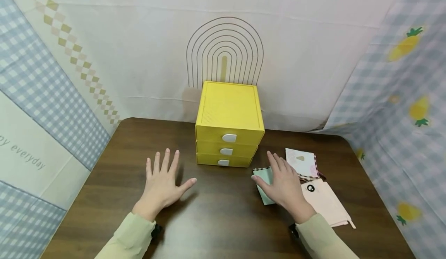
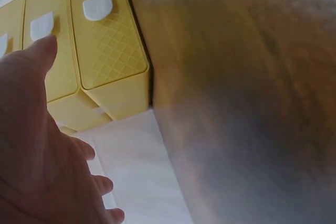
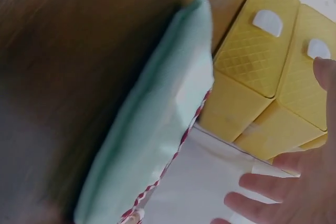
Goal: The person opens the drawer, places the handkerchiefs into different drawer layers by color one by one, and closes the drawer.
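Note:
My left hand (image 1: 161,187) is held over the table left of a yellow drawer box (image 1: 230,104), fingers spread, holding nothing. To the right, my right hand (image 1: 286,185) also has its fingers extended and grips nothing. It partly covers a folded mint green cloth (image 1: 266,174) with a checked edge; whether it touches the cloth I cannot tell. A white folded cloth (image 1: 304,163) with a checked border lies beyond that hand, and a pale pink cloth (image 1: 325,203) with a round black mark lies beside it. In the right wrist view, the green cloth (image 3: 152,124) looks thick and folded.
The box stands near the back of the dark wooden table (image 1: 216,201). Its three drawers are closed, each with a white tab handle (image 1: 229,138). A pale printed sheet (image 1: 146,54) hangs behind, and a blue checked curtain (image 1: 376,143) hangs at the right.

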{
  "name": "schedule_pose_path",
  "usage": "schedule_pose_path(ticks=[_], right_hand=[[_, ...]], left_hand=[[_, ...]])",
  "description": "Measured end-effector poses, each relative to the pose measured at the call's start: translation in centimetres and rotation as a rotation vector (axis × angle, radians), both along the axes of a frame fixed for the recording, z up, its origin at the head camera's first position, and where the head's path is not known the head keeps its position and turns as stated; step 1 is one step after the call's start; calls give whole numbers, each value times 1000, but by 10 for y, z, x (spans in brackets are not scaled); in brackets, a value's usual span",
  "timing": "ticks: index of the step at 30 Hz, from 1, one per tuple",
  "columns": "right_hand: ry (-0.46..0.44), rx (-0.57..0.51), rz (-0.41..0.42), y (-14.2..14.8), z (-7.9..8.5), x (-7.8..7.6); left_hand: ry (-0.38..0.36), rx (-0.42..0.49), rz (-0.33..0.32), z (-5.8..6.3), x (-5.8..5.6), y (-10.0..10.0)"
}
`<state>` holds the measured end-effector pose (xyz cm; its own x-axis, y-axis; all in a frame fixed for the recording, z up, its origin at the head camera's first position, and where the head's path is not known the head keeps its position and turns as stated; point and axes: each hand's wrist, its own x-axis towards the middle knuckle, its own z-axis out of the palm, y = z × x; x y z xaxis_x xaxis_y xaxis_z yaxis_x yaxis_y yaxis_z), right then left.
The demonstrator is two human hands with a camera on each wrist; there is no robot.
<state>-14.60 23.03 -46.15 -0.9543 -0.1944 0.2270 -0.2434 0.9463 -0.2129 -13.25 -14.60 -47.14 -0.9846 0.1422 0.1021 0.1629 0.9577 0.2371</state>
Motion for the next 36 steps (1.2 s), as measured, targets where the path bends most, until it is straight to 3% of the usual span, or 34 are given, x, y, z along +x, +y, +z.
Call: schedule_pose_path(ticks=[5,13,18,24,31,36], right_hand=[[-110,-206,-25,-8,10,4],[-402,-700,16,-29,28,3],[-534,-953,37,-51,38,1],[-570,-1096,57,-74,51,-2],[-612,-1149,89,-87,59,-8],[-601,-1215,82,-94,61,-14]], left_hand=[[-13,116,-11,11,-7,2],[-2,449,-56,48,-19,11],[17,669,-101,63,-25,18],[-22,879,-162,79,-35,29],[-51,982,-247,91,-47,39],[-3,1043,-323,93,-52,47]])
